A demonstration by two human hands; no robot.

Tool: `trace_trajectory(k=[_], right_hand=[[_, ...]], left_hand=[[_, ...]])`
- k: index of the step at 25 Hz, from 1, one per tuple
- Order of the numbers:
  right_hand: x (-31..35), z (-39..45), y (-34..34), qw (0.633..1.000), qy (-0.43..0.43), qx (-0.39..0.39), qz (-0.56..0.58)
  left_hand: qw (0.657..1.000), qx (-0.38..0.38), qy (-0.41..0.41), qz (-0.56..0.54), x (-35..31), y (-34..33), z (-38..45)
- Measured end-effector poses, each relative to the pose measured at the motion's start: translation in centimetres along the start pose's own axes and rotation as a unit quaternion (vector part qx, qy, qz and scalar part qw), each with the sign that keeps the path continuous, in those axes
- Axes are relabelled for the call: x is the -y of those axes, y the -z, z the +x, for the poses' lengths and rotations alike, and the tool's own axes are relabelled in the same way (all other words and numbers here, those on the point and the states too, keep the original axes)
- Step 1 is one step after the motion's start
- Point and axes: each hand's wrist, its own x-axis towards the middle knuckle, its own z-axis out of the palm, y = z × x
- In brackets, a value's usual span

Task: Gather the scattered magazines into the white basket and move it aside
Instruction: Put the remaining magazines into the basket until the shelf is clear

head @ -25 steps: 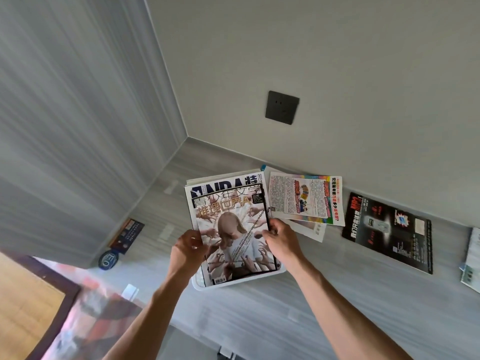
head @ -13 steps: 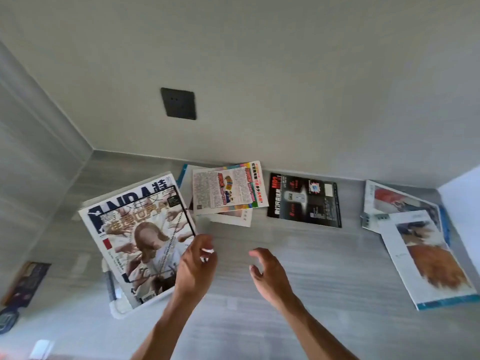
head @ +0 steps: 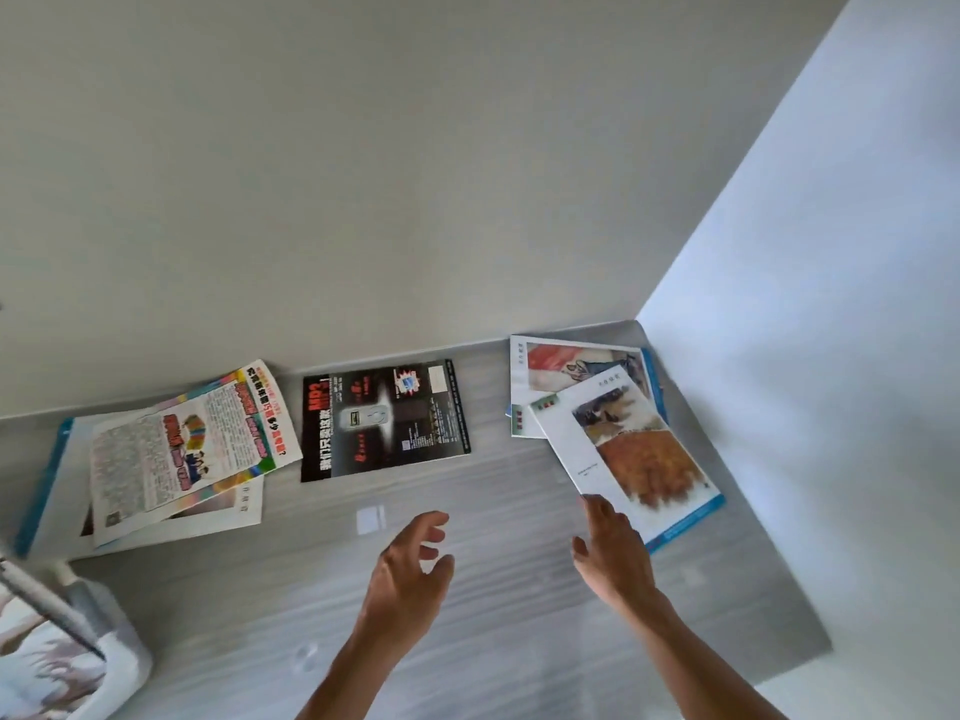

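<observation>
The white basket (head: 122, 667) sits at the bottom left edge with magazines in it. On the grey counter lie a colourful magazine (head: 187, 449) on a white one (head: 234, 511), a black magazine (head: 384, 418) in the middle, and two white-and-blue magazines at the right: a near one with a brown picture (head: 631, 449) over a far one (head: 566, 366). My right hand (head: 613, 553) touches the near left edge of the brown-picture magazine with fingers extended. My left hand (head: 410, 569) hovers over the bare counter, fingers loosely spread, holding nothing.
A wall runs along the back of the counter (head: 519, 589), and a white side wall (head: 805, 356) closes it off at the right. The counter's front edge cuts across the bottom right.
My view has swung to the right, so the basket slid to the left edge. Both hands let go of the magazine in the basket, and my right hand reached the brown-picture magazine.
</observation>
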Motion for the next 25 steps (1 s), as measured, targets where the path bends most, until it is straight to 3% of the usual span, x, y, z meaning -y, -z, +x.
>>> trace_trajectory(k=[4, 6, 15, 18, 21, 23, 25], right_hand=[[-3.1, 7.2, 3.5, 0.998, -0.042, -0.053, -0.002], [-3.6, 7.8, 2.3, 0.994, -0.065, -0.049, -0.066], [-6.2, 8.3, -0.6, 0.967, 0.043, -0.019, -0.250], [-7.1, 8.9, 0.3, 0.977, 0.064, -0.025, -0.203], [-5.6, 5.5, -0.8, 0.990, 0.104, -0.027, -0.093], [-2.8, 0.9, -3.5, 0.987, 0.158, 0.013, -0.002], [0.3, -2.9, -6.1, 0.980, 0.165, 0.088, 0.070]], left_hand=[[0.998, 0.003, -0.033, 0.045, -2.9, -3.1, 4.6], [0.994, 0.033, -0.052, 0.095, -3.7, -5.4, 5.5], [0.983, 0.117, -0.027, 0.137, -1.7, -9.4, 5.2], [0.981, 0.138, -0.017, 0.134, -1.5, -9.1, 4.8], [0.989, 0.082, 0.015, 0.122, -0.8, -8.6, 4.1], [0.990, 0.052, 0.024, 0.132, -0.4, -8.4, 3.2], [0.981, 0.086, 0.005, 0.174, 0.2, -8.5, 2.5]])
